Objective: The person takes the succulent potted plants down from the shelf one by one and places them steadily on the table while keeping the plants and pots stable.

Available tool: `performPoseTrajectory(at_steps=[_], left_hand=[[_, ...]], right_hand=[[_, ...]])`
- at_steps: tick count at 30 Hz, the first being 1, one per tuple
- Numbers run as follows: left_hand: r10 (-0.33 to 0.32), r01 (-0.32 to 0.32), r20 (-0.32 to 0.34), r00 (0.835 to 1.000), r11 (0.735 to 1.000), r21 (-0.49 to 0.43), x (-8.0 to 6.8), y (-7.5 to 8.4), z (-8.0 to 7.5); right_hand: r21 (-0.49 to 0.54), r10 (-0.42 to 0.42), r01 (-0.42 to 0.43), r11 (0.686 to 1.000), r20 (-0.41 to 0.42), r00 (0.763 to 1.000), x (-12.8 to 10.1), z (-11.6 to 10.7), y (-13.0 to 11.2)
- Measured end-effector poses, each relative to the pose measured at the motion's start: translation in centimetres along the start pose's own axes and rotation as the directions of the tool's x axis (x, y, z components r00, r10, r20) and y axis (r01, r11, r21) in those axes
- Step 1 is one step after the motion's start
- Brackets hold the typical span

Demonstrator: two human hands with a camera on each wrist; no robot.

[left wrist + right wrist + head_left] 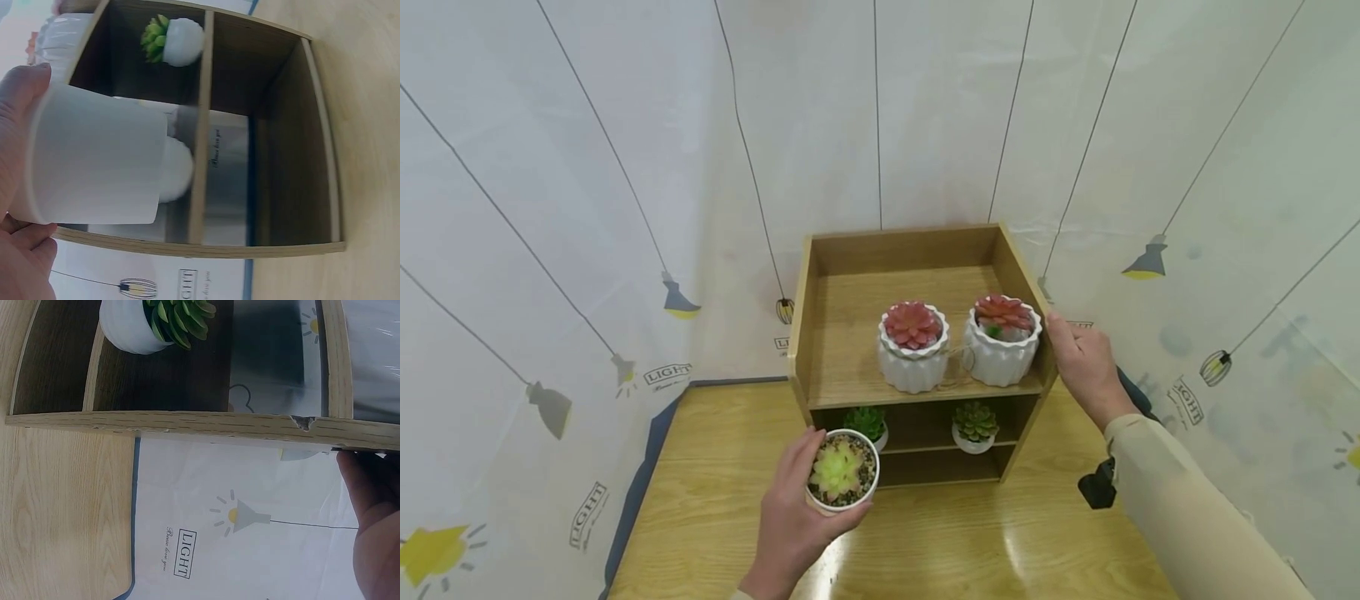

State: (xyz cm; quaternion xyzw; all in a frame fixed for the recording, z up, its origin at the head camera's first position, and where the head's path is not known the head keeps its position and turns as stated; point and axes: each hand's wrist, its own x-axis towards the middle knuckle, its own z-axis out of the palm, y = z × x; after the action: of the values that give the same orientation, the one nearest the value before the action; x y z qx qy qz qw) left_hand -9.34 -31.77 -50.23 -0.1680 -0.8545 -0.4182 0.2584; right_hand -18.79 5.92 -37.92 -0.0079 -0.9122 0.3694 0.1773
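Observation:
A white round pot with a yellow-green succulent [837, 472] and gravel is in my left hand [793, 504], fingers and thumb curled around its rim. In the left wrist view the white pot [97, 156] appears side-on, in front of the wooden shelf [199, 137]. My right hand [1086, 367] touches the outer right side of the shelf [880, 321] near its upper part. The right wrist view shows a fingertip against that side panel [206, 425]; the other fingers are partly hidden.
Two ribbed white pots with red succulents [913, 346] [1002, 340] stand on the upper level's right half. Below, small white pots hold green succulents [867, 422] [975, 423]. The shelf stands on a wooden table [715, 483], with printed white sheeting [940, 108] behind it.

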Motion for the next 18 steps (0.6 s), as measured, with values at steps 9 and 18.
performPoseTrajectory(at_steps=[9, 18], left_hand=[[-0.047, 0.046, 0.024, 0.999, 0.999, 0.013, -1.3, -0.9, 1.1], [-0.086, 0.086, 0.036, 0.996, 0.996, 0.008, -2.5, -2.3, 2.3]], right_hand=[[0.007, -0.005, 0.005, 1.0, -0.004, 1.0, 0.0, 0.1, 0.2], [0.006, -0.009, 0.009, 1.0, -0.005, 1.0, 0.0, 0.1, 0.3]])
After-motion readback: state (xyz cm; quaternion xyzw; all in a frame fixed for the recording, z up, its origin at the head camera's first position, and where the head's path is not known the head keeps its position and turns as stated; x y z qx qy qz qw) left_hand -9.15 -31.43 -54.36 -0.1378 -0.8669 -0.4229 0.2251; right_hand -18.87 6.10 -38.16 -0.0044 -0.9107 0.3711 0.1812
